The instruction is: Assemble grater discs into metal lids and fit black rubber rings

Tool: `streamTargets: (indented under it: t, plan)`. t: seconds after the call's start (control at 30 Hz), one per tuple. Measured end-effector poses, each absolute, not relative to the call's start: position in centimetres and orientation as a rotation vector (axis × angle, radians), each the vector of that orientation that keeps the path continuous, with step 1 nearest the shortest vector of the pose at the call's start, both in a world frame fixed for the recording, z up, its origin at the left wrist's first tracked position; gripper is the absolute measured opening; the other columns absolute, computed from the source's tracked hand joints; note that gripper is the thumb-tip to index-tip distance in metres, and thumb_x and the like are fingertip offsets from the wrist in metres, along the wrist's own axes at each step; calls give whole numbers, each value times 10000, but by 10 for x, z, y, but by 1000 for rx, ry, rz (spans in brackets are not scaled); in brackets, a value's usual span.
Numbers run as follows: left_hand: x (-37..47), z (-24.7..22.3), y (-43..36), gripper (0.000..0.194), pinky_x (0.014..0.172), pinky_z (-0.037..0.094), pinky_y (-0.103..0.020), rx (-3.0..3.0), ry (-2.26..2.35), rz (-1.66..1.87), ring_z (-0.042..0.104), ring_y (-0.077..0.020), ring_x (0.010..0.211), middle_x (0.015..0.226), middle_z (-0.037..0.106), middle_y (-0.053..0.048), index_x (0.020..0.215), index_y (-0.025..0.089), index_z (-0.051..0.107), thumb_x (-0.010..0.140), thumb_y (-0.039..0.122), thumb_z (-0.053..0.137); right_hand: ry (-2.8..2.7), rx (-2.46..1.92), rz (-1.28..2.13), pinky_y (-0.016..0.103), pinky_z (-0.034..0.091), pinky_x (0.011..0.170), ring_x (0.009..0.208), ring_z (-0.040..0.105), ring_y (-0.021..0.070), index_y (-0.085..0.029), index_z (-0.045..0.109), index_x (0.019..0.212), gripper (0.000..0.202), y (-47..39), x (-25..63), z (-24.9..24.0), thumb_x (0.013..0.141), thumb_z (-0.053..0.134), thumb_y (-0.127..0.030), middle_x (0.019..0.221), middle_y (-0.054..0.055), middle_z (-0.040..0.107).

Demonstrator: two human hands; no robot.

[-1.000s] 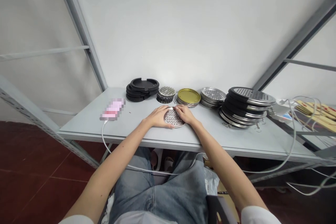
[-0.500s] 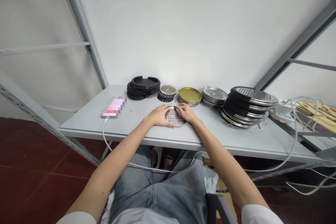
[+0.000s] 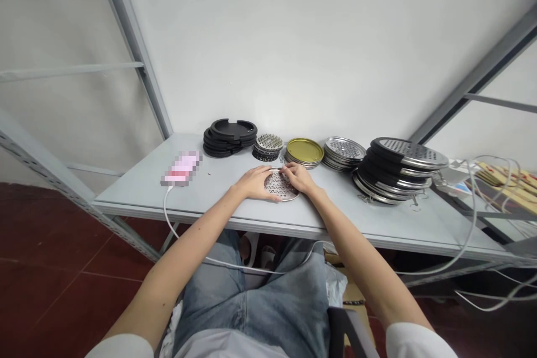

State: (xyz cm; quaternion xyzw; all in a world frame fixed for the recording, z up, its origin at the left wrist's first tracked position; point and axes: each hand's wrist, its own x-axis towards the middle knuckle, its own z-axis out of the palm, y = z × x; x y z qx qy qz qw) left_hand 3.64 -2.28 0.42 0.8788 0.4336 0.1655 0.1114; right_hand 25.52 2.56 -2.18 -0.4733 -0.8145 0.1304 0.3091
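Observation:
A round metal grater plate [image 3: 277, 182] with rows of punched holes lies in front of me near the table's front edge. My left hand [image 3: 257, 183] curves around its left side, fingers at the far rim and thumb at the near rim. My right hand [image 3: 298, 178] is closed at the upper right rim, with bent fingertips pressing on it. Behind the plate are a short stack of small spiked grater discs [image 3: 269, 144], a stack topped by a gold-coloured round lid [image 3: 305, 150], and a stack of silver perforated discs [image 3: 344, 150].
Black rings [image 3: 230, 133] are stacked at the back left. A tall stack of black-and-silver perforated discs [image 3: 398, 170] with wire clasps stands to the right. A blurred pink phone [image 3: 182, 168] with a white cable [image 3: 168, 210] lies left. Metal frame posts [image 3: 134, 39] flank the table [image 3: 142, 184].
Both hands stay on the grater plate in nearly the same place. The view has shifted very slightly.

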Motion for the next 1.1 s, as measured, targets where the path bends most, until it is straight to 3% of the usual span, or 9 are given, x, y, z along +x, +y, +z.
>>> streamTargets:
  t: [0.37, 0.7, 0.87, 1.1]
  plan:
    - [36, 0, -19, 1088, 1173, 277, -422, 2596, 1264, 498, 365, -336, 1397, 1523, 394, -135, 1408, 173, 475, 544, 798, 691, -2261, -1170, 319, 298, 454, 907, 971, 660, 219, -165, 786, 901, 434, 30, 257, -17, 956, 387, -328, 1084, 95, 725]
    - [36, 1, -20, 1066, 1167, 276, -437, 2581, 1258, 514, 370, -347, 1390, 1524, 395, -127, 1407, 191, 479, 546, 774, 712, -2298, -1155, 307, 367, 394, 1038, 1141, 591, 244, -200, 777, 906, 387, 32, 258, -18, 937, 403, -294, 1098, 62, 737]
    - [36, 3, -22, 1072, 1173, 258, -444, 2578, 1252, 517, 335, -347, 1410, 1526, 391, -127, 1418, 190, 463, 554, 778, 704, -2278, -1188, 337, 384, 384, 1058, 1199, 561, 246, -203, 776, 939, 391, 32, 260, -21, 924, 390, -264, 1156, 65, 717]
    - [36, 3, -22, 1062, 1173, 228, -474, 2617, 1239, 489, 302, -363, 1421, 1537, 367, -137, 1431, 195, 438, 584, 790, 675, -2179, -1215, 351, 427, 333, 1110, 1280, 505, 275, -200, 776, 1003, 441, 29, 262, -26, 955, 368, -361, 1335, 92, 610]
